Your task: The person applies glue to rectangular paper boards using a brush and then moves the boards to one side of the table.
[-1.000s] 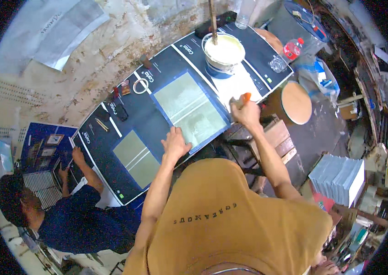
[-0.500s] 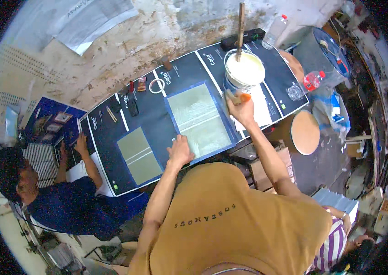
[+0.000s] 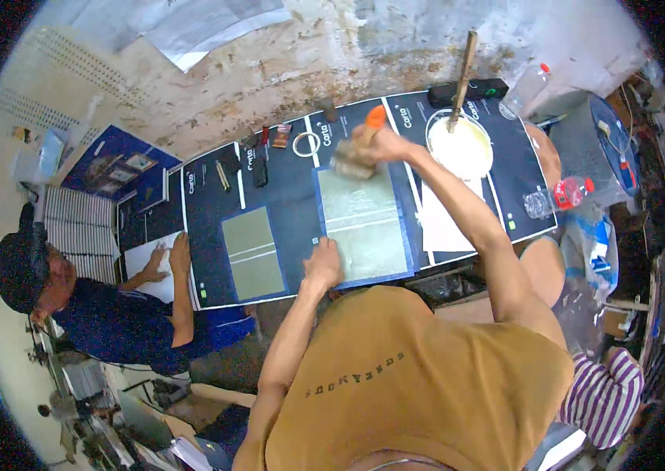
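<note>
My right hand [image 3: 386,146] is closed round a wide flat brush [image 3: 354,161] with an orange handle end. The bristles, blurred by motion, are at the far edge of a larger grey-green panel [image 3: 361,200] with blue borders, two pale stripes and a wet-looking sheen. Resting at the near left corner of that panel is my left hand [image 3: 323,261], its fingers bent a little and nothing seen in them. Left of it lies a smaller panel [image 3: 250,271] of the same look. A bucket [image 3: 428,140] of white, creamy stuff stands right of my right hand, a wooden stick [image 3: 466,74] upright in it.
A white tape roll [image 3: 296,144] and small tools lie along the table's [image 3: 293,204] far side. White paper [image 3: 444,224] lies below the bucket. Plastic bottles [image 3: 572,191] are at the right. A co-worker [image 3: 112,322] at the left has both hands on white paper.
My right hand has swung left with the brush, from beside the bucket to the larger panel's far edge. My left hand stays at the panel's corner. The view has shifted.
</note>
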A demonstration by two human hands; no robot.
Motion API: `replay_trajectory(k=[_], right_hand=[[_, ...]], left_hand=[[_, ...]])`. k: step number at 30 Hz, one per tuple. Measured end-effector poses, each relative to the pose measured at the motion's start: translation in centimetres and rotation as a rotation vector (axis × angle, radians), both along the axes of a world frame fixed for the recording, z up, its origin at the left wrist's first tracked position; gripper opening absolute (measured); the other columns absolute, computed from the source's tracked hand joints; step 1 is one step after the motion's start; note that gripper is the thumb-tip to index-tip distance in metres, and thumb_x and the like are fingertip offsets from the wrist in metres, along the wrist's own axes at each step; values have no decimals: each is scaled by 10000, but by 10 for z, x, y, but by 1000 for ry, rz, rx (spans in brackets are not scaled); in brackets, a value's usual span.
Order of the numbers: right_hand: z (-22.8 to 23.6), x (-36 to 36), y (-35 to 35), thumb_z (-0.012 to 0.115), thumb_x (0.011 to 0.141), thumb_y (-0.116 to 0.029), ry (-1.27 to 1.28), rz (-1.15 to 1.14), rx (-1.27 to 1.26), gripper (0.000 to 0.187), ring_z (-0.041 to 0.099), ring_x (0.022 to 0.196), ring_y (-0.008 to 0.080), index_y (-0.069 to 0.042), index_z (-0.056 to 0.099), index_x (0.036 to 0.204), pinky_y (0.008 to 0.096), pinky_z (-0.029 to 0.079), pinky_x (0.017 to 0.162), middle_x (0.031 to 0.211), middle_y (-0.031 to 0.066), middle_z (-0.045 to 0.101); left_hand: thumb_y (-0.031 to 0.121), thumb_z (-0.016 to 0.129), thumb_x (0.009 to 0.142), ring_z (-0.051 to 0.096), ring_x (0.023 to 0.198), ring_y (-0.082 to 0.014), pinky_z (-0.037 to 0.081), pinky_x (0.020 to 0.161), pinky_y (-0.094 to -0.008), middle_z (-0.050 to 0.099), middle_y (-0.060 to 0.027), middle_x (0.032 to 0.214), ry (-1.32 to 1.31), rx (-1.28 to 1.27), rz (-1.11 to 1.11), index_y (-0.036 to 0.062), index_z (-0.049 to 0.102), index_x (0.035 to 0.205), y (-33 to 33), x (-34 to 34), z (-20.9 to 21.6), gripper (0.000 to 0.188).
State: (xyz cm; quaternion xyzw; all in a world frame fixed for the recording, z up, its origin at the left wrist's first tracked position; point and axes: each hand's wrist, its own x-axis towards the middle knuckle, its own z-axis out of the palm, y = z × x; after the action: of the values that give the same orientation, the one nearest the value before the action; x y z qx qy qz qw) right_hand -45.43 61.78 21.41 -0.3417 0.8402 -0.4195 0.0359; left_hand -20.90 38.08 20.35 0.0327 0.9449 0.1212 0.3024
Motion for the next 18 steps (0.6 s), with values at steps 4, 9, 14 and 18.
replay_trajectory(k=[4, 9, 14, 18], right_hand=[[3, -32, -51, 729, 811, -423, 41, 5, 409, 348, 699, 780, 380, -86, 725, 899, 446, 534, 663, 806, 169, 715], [41, -26, -96, 716, 828, -438, 14, 172, 244, 337, 705, 765, 358, -102, 729, 846, 471, 543, 653, 805, 176, 712], [8, -40, -109, 716, 824, -393, 253, 80, 490, 316, 677, 779, 397, -82, 664, 817, 505, 533, 668, 821, 164, 706], [22, 14, -105, 695, 807, -290, 461, 381, 210, 185, 648, 867, 391, -129, 677, 895, 521, 518, 711, 923, 152, 666]], left_hand=[[28, 621, 835, 526, 1249, -372, 460, 963, -666, 475, -162, 1320, -2, -14, 20, 6, 490, 1266, 2, 0, -5, 452], [25, 594, 855, 550, 1217, -380, 466, 945, -660, 486, -158, 1318, 48, -21, 75, 11, 499, 1247, 1, 13, 2, 404], [20, 553, 879, 551, 1222, -380, 459, 952, -663, 477, -159, 1349, 37, -30, 15, 16, 494, 1263, 4, 0, 2, 388], [33, 571, 876, 556, 1225, -378, 451, 951, -671, 480, -157, 1341, 16, -7, 64, 17, 494, 1264, -3, 7, -7, 395]])
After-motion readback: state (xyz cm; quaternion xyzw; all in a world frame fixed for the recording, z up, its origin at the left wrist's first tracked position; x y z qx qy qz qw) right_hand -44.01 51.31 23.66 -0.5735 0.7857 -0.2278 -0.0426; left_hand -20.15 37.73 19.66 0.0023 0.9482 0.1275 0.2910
